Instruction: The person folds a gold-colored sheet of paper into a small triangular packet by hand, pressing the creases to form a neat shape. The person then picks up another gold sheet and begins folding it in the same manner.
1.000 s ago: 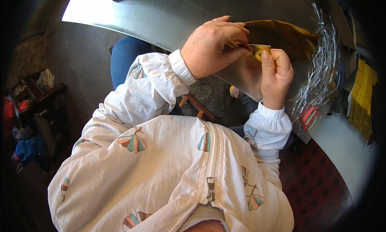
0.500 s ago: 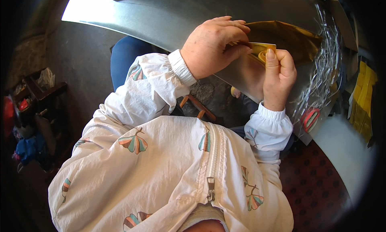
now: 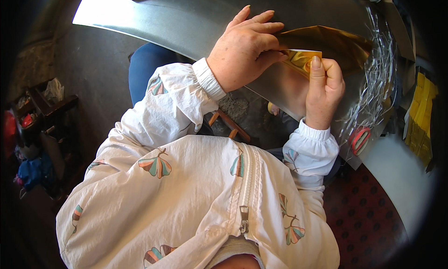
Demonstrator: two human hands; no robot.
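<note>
Pinching a small folded piece of gold foil (image 3: 303, 60) between thumb and fingers, the right hand (image 3: 324, 89) holds it at the near edge of a grey metal table (image 3: 186, 17), thumb upright along the foil's face. The left hand (image 3: 245, 47) lies flat over the foil's left end, fingers extended and pressing down, apparently to keep the fold from springing open while the right hand grips it. The folded piece runs roughly left to right, its long axis tilted slightly down toward the right hand. It appears to be the turned-over edge of a larger gold foil sheet (image 3: 336, 40) spread on the table behind it. To the right lies a loose heap of silver tinsel strips (image 3: 373, 82), with a red-rimmed round object (image 3: 359, 139) below it and a stack of yellow paper strips (image 3: 420, 120) at the far right. White sleeves with a moth print (image 3: 158, 124) frame the hands.
</note>
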